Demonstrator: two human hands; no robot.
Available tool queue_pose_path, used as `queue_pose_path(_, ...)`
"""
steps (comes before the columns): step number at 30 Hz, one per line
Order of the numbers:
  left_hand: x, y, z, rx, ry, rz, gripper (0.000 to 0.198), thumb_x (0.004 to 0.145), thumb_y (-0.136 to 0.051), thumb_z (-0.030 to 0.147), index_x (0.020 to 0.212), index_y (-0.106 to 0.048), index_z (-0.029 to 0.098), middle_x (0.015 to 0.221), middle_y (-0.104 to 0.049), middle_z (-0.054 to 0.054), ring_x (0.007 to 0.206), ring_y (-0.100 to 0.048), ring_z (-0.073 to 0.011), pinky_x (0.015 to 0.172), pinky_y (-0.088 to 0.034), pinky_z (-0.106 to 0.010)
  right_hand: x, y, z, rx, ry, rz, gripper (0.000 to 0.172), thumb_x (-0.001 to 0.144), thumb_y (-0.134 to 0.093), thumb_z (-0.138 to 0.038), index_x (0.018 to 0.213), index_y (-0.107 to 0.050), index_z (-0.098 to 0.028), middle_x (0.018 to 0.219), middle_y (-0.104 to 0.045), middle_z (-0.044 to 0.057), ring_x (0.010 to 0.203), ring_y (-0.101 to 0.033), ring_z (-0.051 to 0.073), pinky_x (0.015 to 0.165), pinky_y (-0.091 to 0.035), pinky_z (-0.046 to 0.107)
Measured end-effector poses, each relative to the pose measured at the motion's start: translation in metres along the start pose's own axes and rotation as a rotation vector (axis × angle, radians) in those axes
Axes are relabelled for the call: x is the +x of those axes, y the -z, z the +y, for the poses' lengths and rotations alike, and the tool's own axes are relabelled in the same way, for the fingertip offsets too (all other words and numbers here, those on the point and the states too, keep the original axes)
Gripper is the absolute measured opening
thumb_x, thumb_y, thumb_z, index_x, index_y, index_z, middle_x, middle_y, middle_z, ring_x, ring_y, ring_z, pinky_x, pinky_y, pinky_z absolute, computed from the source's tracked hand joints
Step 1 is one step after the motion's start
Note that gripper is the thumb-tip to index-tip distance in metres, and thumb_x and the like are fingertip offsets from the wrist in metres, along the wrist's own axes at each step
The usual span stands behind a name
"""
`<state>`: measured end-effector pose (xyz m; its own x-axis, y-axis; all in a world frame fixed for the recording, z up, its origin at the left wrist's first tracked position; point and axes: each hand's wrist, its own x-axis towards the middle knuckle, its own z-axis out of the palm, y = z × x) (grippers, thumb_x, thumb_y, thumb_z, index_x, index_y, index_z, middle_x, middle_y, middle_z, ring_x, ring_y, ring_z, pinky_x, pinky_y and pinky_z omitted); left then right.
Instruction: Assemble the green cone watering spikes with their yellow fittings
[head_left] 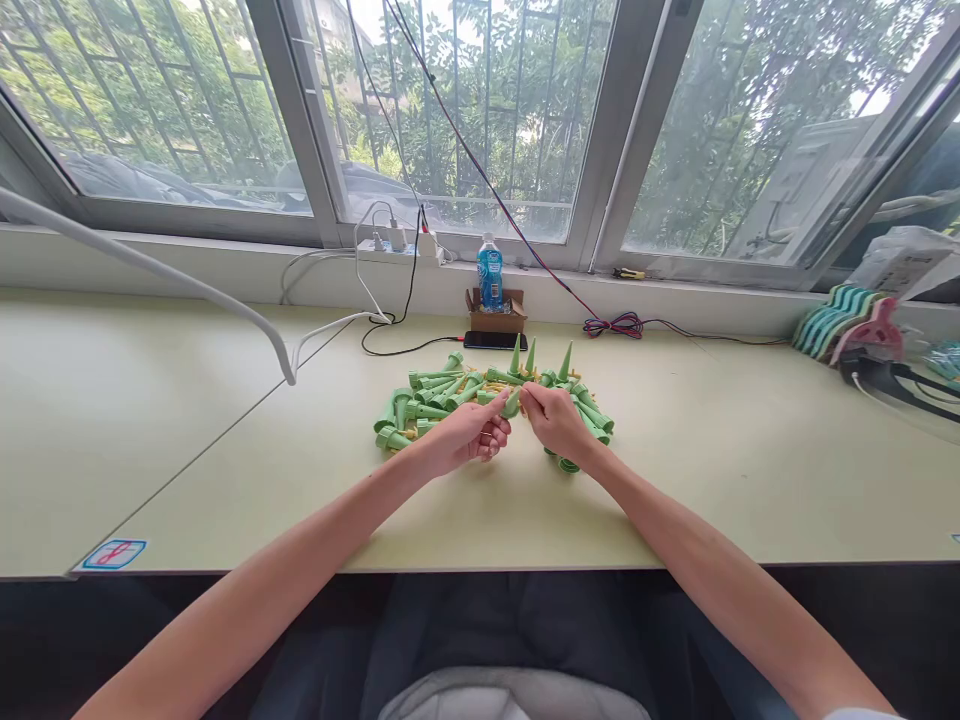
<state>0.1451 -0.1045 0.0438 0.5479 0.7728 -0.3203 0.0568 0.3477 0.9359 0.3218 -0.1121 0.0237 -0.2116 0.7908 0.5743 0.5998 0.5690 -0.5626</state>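
Observation:
My left hand point(472, 437) holds a green plastic cone point(512, 404) between thumb and fingers, just in front of the pile. Close against it, my right hand point(553, 418) is pinched at the cone's upper end; whatever small part its fingertips grip is hidden. Several green cone-shaped pieces point(435, 385) lie heaped behind and to both sides of my hands, with small yellow parts among them. Three green cones point(565, 362) stand with their points up at the back of the heap.
Behind the heap lie a dark phone point(495, 341) on a cable and a cardboard box point(496, 320) with a blue bottle point(490, 272). A white tube point(187, 280) arches over the left side. Colourful hangers point(847, 325) stand at right, bundled wires point(613, 325) nearer the middle.

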Motion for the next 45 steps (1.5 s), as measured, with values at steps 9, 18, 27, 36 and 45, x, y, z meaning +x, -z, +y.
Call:
queue_pose_path(9,0.002,0.003,-0.005,0.018,-0.031,-0.019,0.056,0.074,-0.066,0.064,0.066,-0.059,0.009,0.058,-0.055,-0.003,0.046,-0.047,-0.0046,0.042,-0.036,-0.016,0.0,-0.001,0.003,-0.008,0.015,-0.039,0.038,0.098,-0.031,-0.04,0.066,-0.034,-0.021,0.056,-0.043,-0.003,0.05,-0.032,0.011,0.054,-0.029,0.025)
queue_pose_path(18,0.009,0.005,-0.012,0.22,-0.275,0.029,0.057,0.075,-0.061,0.067,0.066,-0.057,0.011,0.057,-0.059,-0.004,0.043,-0.052,-0.0085,0.041,-0.042,-0.021,0.001,-0.001,0.003,0.015,-0.007,-0.087,0.039,0.099,-0.031,-0.04,0.065,-0.031,-0.021,0.056,-0.04,-0.003,0.051,-0.033,0.012,0.054,-0.027,0.027)
queue_pose_path(27,0.007,0.005,-0.015,0.447,-0.507,0.174,0.046,0.079,-0.064,0.056,0.064,-0.052,0.015,0.057,-0.061,-0.002,0.044,-0.056,-0.0114,0.04,-0.044,-0.022,0.0,-0.001,0.004,0.024,-0.041,-0.106,0.038,0.1,-0.029,-0.039,0.066,-0.032,-0.021,0.057,-0.038,-0.003,0.052,-0.032,0.012,0.053,-0.028,0.028)
queue_pose_path(36,0.003,-0.001,-0.015,0.607,-0.628,0.316,0.04,0.081,-0.064,0.051,0.064,-0.05,0.018,0.053,-0.057,0.002,0.043,-0.055,-0.0122,0.041,-0.042,-0.023,0.001,-0.002,0.003,0.021,-0.04,-0.088,0.039,0.1,-0.03,-0.039,0.065,-0.032,-0.021,0.056,-0.039,-0.002,0.051,-0.033,0.012,0.052,-0.026,0.029)
queue_pose_path(45,0.004,-0.001,-0.017,0.694,-0.704,0.369,0.036,0.083,-0.062,0.049,0.068,-0.051,0.018,0.055,-0.057,0.003,0.044,-0.052,-0.0118,0.051,-0.041,-0.025,0.001,-0.001,0.003,0.066,-0.056,-0.09,0.042,0.099,-0.031,-0.043,0.064,-0.032,-0.021,0.055,-0.036,-0.003,0.052,-0.03,0.011,0.051,-0.025,0.027)
